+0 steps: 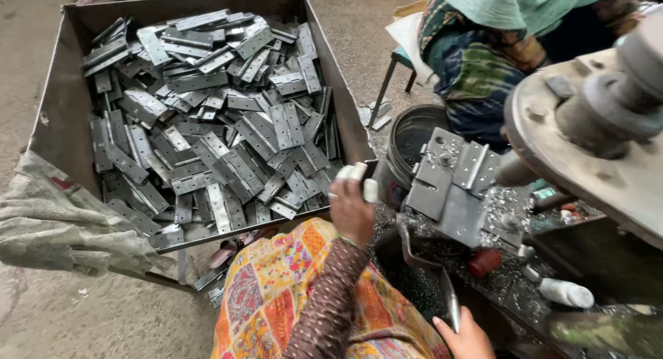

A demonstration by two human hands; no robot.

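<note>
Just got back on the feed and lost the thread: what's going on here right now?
A person sits beside a big metal bin heaped with flat grey hinges. Their left hand, fingertips wrapped in white tape, is raised at the bin's near corner, next to a dark bucket. Their right hand grips a metal lever on the machine, where a hinge plate sits on the fixture among metal shavings. Another person in a green scarf sits across.

Hinge plates in bin, left of machine
</note>
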